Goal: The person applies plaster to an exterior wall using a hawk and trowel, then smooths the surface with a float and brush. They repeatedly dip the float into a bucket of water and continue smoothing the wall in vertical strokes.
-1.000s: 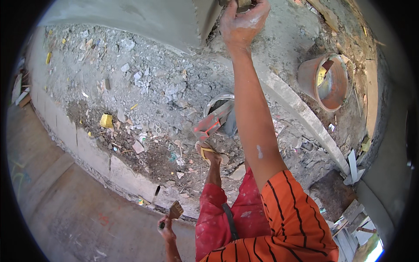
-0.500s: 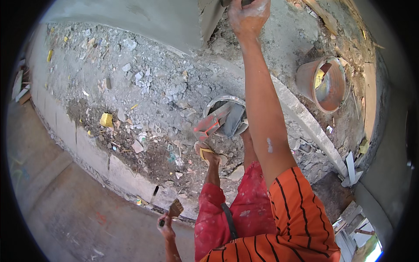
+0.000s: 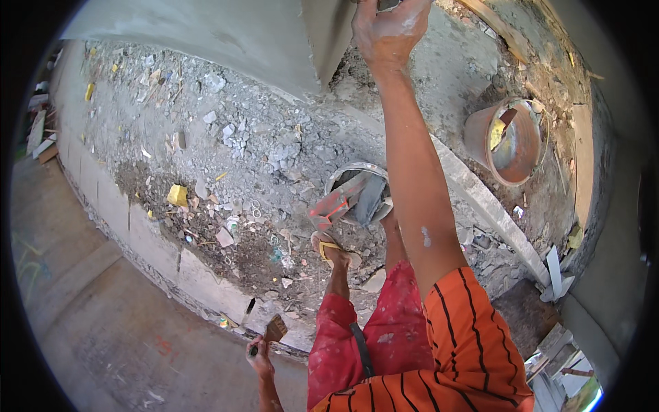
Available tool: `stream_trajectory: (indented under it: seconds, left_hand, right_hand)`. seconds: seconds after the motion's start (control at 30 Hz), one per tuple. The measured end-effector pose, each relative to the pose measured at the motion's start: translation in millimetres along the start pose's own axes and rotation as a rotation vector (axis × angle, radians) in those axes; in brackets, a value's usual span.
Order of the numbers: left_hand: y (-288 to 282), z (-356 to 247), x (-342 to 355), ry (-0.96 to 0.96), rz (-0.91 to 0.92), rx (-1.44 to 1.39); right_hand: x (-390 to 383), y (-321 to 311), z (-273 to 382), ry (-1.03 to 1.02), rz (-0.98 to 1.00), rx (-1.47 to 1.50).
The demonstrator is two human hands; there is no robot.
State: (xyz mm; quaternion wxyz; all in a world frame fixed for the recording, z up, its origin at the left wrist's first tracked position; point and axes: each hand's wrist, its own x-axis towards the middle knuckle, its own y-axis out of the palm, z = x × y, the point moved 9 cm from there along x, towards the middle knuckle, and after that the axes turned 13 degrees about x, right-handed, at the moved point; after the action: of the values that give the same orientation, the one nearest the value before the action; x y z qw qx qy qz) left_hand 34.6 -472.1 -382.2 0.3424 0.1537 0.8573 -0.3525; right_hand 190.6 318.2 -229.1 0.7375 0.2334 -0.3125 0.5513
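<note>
My left hand, low at the left, is closed round the handle of a flat brush whose brown bristles point up. Stretched far ahead, my right hand grips a dark tool beside the smooth grey plastered corner. Most of that tool is cut off by the top edge, so its kind is hidden. By my sandalled feet stands a bucket holding a grey slab-like piece and a red-marked, mortar-smeared board-like tool. My right forearm passes close to the bucket's right side.
Rubble covers the ground at the left and middle. A tilted brownish bucket with a yellow piece inside lies at the right. A long concrete strip runs diagonally past my right arm. A low concrete edge curves along the lower left.
My right hand with the dark tool sits slightly lower in view and shows more of itself. The ground and buckets have shifted slightly in view. My left hand keeps the brush nearly still.
</note>
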Motion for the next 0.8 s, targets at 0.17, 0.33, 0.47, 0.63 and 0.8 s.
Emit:
stream_trajectory:
  seconds: [0.17,0.33,0.47,0.63,0.8]
  left_hand:
    - [10,-5,-3,0.001,-0.007,-0.006]
    - [12,-1,-1,0.015,0.052,-0.011]
    - [17,-9,-3,0.002,-0.004,0.017]
    - [3,7,2,-0.002,0.02,0.027]
    - [7,-5,-2,-0.007,0.02,-0.01]
  right_hand:
    - [-16,-17,-12,0.243,0.042,0.216]
    - [-47,-3,9,0.117,0.22,0.128]
    - [-2,4,-17,0.254,0.117,0.037]
    - [-33,-15,-30,0.08,0.086,0.021]
    - [-67,-4,18,-0.157,0.251,0.162]
